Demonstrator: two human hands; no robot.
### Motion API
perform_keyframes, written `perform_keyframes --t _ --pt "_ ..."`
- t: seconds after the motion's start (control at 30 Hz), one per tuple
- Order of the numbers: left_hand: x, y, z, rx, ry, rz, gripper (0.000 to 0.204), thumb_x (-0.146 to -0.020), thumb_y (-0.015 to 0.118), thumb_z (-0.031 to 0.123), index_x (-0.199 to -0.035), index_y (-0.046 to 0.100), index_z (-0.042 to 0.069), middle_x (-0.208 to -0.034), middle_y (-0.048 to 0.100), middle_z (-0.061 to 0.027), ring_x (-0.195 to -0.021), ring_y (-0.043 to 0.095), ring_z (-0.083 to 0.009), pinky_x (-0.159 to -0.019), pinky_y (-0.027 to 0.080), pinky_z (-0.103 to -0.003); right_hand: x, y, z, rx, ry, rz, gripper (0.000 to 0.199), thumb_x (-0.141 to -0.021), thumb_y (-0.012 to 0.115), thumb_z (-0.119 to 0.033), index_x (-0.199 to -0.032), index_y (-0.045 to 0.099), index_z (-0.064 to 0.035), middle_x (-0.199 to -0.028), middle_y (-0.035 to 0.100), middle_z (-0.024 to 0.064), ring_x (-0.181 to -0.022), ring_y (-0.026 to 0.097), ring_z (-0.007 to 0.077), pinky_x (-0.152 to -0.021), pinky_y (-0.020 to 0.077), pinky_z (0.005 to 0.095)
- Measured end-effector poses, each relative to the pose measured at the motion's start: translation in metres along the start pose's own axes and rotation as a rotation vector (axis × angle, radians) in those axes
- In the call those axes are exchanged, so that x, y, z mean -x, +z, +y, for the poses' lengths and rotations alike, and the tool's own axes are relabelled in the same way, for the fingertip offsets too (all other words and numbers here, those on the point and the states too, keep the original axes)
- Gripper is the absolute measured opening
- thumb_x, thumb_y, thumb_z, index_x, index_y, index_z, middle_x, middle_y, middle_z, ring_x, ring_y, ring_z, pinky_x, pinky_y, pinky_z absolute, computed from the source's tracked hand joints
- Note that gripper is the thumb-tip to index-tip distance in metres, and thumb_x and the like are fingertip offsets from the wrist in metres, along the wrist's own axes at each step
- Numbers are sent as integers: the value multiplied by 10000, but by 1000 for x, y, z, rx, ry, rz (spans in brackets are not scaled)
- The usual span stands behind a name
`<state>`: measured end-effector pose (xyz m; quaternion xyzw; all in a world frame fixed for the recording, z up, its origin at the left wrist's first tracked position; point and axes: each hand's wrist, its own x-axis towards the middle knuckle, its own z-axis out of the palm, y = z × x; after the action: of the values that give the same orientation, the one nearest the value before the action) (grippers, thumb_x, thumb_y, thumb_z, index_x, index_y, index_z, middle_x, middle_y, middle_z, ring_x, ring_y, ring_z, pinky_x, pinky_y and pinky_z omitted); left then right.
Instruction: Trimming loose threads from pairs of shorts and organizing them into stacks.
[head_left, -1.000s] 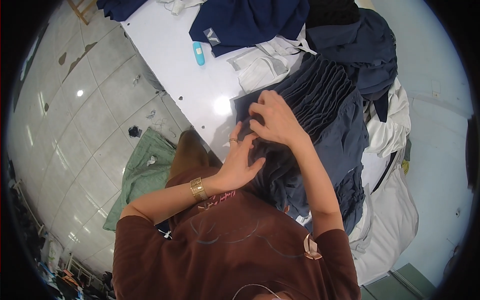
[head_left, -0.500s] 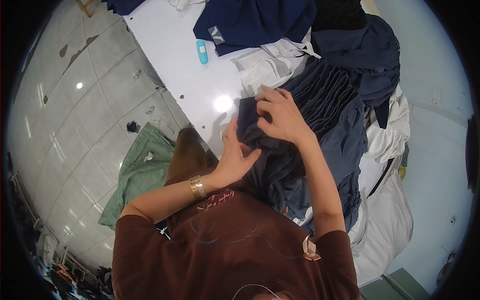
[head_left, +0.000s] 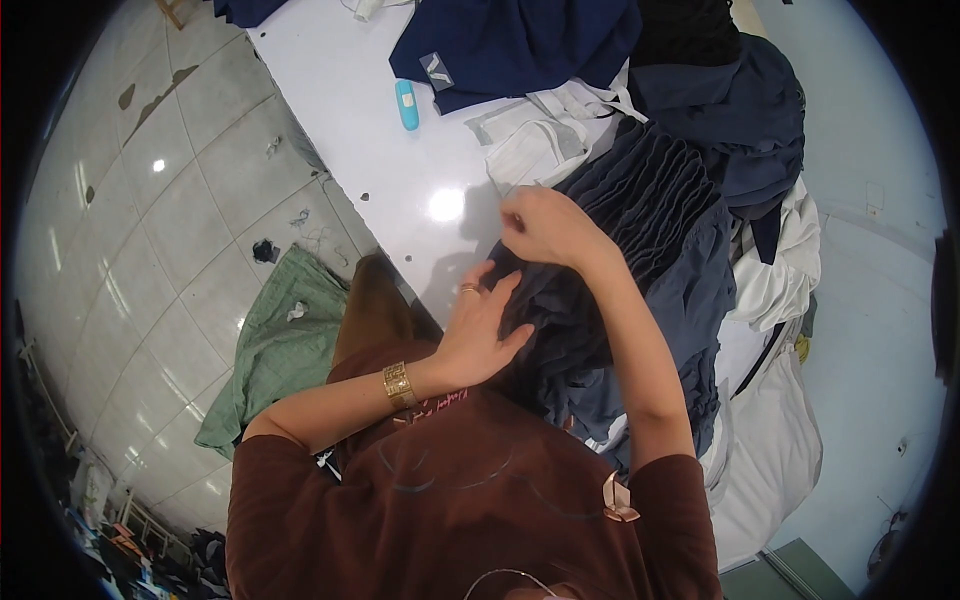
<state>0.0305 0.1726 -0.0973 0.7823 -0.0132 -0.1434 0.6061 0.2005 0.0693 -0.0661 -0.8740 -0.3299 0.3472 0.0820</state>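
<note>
Nearest, across the bottom of the frame, a brown shirt, with a gold bracelet just above, left of centre. Near mid-frame, the left hand, open, fingers loosely spread at the left edge of the dark cloth; cannot tell how firmly in contact. Slightly higher and to the right, the right hand, fingers curled inward over the upper left part of the dark cloth; cannot tell whether gripping it, with fingertips hidden. Dark cloth heaped in ruffled layers from centre to right of centre, on the white table. Just beyond, at upper centre, crumpled white cloth. Farther up, a turquoise object, then navy cloth at the top edge. Farthest down, at left, the tiled floor.
</note>
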Motion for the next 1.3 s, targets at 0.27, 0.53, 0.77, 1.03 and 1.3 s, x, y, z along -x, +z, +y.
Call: perform_keyframes --t 0.27,0.53,0.77,1.03,1.3 --pt "-14 14 -13 301 82 1 596 -783 721 218 -1233 379 28 -1342 292 -339 -1241 357 -452 -1006 354 -460 38 -7 -3 -167 -66 252 128 -667 571 -64 -769 584 11 -715 563 126 -742 557 298 -680 461 358" --pt "-12 15 -21 105 34 99 486 -817 693 247 -1198 447 72 -1198 402 -307 -1335 159 -464 -1028 254 -524 -13 13 -7 103 137 128 258 -651 586 -158 -872 652 -42 -781 645 147 -801 618 347 -683 476 411" --pt "-11 16 -15 290 91 17 472 -799 725 221 -1156 450 80 -1348 338 -329 -1292 316 -470 -1030 329 -461 36 -21 -14 48 112 19 193 -646 567 -117 -809 648 -53 -821 645 109 -846 602 294 -762 411 374" --pt "-20 19 -2 368 -8 21 550 -765 746 227 -1142 403 21 -1180 454 -252 -1089 486 -356 -912 418 -409 94 -10 -21 -231 184 535 196 -749 620 -50 -938 671 -62 -1082 606 127 -1030 573 281 -903 417 358" --pt "-13 -19 -17 102 175 381 973 -728 804 216 -1426 159 13 -1475 144 -211 -1347 231 -372 -1093 233 -474 213 60 20 -681 827 1568 271 -936 523 -121 -1178 578 -12 -1101 620 121 -1031 594 242 -908 434 314"
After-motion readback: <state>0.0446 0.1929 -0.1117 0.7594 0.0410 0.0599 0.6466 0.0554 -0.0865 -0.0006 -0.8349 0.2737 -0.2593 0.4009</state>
